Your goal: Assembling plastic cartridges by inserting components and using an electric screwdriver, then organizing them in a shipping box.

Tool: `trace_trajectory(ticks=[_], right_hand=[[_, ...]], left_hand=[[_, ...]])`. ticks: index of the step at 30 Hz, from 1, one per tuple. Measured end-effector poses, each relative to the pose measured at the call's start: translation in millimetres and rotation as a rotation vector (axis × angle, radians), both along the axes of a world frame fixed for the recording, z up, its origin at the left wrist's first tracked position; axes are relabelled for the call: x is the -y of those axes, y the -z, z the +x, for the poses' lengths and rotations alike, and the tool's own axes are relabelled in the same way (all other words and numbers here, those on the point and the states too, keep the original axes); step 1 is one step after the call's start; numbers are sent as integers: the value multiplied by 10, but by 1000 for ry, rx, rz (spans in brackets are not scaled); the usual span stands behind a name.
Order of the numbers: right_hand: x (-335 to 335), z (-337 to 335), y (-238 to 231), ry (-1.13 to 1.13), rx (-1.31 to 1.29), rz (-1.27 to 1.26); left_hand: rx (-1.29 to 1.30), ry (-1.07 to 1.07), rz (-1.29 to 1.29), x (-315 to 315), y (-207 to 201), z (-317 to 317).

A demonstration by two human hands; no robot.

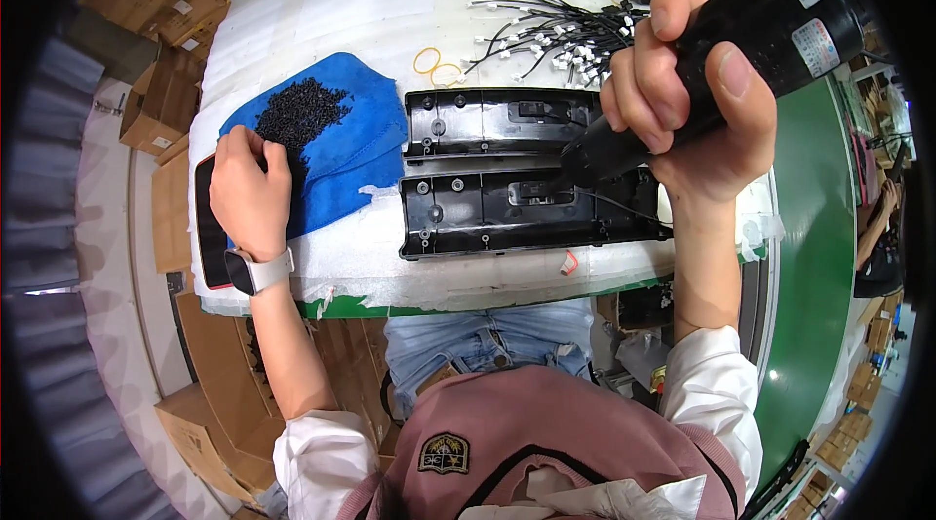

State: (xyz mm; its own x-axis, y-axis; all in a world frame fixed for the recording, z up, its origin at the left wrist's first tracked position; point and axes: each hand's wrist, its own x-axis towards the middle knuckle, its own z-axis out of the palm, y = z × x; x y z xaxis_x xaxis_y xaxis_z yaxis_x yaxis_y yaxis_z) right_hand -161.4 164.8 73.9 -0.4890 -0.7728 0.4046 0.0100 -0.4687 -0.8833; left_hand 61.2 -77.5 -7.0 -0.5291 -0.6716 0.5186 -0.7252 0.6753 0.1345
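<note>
My right hand (pixel 687 106) grips a black electric screwdriver (pixel 770 28), its tip down on the nearer of two long black plastic housings (pixel 487 213). The farther housing (pixel 487 120) lies just behind it. My left hand (pixel 249 193) rests on a blue cloth (pixel 356 145) with its fingertips in a heap of small black screws (pixel 302 111); what the fingers pinch is hidden. A white watch sits on that wrist.
A bundle of black wires with white plugs (pixel 551 33) lies behind the housings, beside two yellow rubber bands (pixel 436 67). A dark phone (pixel 208 228) lies at the table's left edge. The white padded table (pixel 322 3) borders a green conveyor (pixel 819 257); cardboard boxes (pixel 161 101) stand at left.
</note>
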Motion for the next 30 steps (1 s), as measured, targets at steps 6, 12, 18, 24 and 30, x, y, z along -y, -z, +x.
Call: trace_trajectory(ticks=[6,12,18,24,30], right_hand=[[-12,-95,78,-219,86,-236],[-51,-118,-61,-322,121,-428],[-57,-60,-88,-336,148,-534],[-34,-77,-30,-355,59,-496],[-19,-41,-22,-339,115,-502]], left_hand=[[-353,345,588,-279,-61,-156],[-626,711,1317,-886,-270,-496],[-518,760,1656,-1045,-324,-626],[-533,777,1633,-1031,-232,-612],[-576,775,1674,-1029,-202,-620]])
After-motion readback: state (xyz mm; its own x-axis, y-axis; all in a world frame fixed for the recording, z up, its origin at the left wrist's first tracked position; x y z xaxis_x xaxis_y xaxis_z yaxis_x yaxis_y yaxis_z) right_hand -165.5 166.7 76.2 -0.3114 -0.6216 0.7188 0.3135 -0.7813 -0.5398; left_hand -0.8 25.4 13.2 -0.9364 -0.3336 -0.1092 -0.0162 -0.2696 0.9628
